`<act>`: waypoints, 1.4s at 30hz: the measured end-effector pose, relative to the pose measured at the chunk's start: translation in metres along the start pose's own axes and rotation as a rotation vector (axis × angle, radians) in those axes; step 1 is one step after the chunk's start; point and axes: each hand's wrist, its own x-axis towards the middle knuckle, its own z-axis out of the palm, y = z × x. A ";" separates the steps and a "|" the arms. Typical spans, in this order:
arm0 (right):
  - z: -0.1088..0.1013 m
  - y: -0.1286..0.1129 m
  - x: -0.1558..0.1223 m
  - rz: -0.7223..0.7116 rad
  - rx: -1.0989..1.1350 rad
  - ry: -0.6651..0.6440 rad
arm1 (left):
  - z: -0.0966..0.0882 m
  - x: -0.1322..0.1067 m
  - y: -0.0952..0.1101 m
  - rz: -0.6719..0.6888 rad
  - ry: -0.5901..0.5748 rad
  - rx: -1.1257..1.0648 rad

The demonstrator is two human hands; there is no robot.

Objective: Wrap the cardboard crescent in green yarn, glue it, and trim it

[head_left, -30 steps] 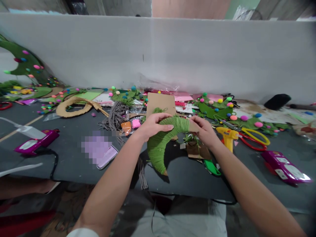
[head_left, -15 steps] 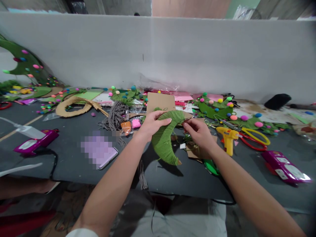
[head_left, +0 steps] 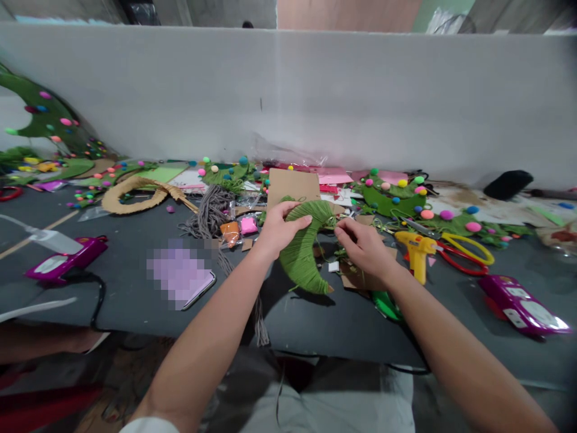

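My left hand [head_left: 282, 231] grips a cardboard crescent [head_left: 302, 255] wrapped in green yarn, its thumb lying across the front near the upper end. The crescent is held just above the table, and a bit of bare cardboard shows at its lower tip. Beside the upper tip, my right hand [head_left: 363, 243] is closed in a pinch on green yarn [head_left: 330, 222]; the strand itself is thin and partly hidden by the fingers. Below the right hand lie a brown cardboard piece [head_left: 356, 279] with yarn scraps and a small white square [head_left: 333, 266].
To the right are a yellow glue gun [head_left: 417, 252], scissors [head_left: 464, 255] with red and yellow handles, and a purple power strip [head_left: 523, 304]. On the left lie a blurred phone [head_left: 183, 273], grey yarn [head_left: 210, 210] and another purple strip [head_left: 67, 261]. Pom-pom-covered green crescents [head_left: 390, 201] line the back.
The crescent's lower tip has swung slightly right and up. My right hand has shifted a little at the upper tip, where more loose green yarn shows. My left hand keeps its hold.
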 end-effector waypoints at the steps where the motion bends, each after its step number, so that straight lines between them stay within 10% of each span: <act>1: 0.000 -0.001 0.000 -0.001 -0.012 -0.017 | 0.000 0.000 -0.001 0.004 0.002 0.008; 12: -0.014 0.009 0.001 -0.116 -0.179 -0.048 | -0.006 -0.003 0.007 0.187 -0.138 0.461; 27: -0.022 0.014 0.004 -0.078 0.138 0.119 | -0.019 -0.008 0.026 -0.188 -0.399 -0.026; 42: -0.013 0.009 0.002 -0.038 0.272 0.170 | -0.017 -0.007 0.020 -0.173 -0.435 -0.066</act>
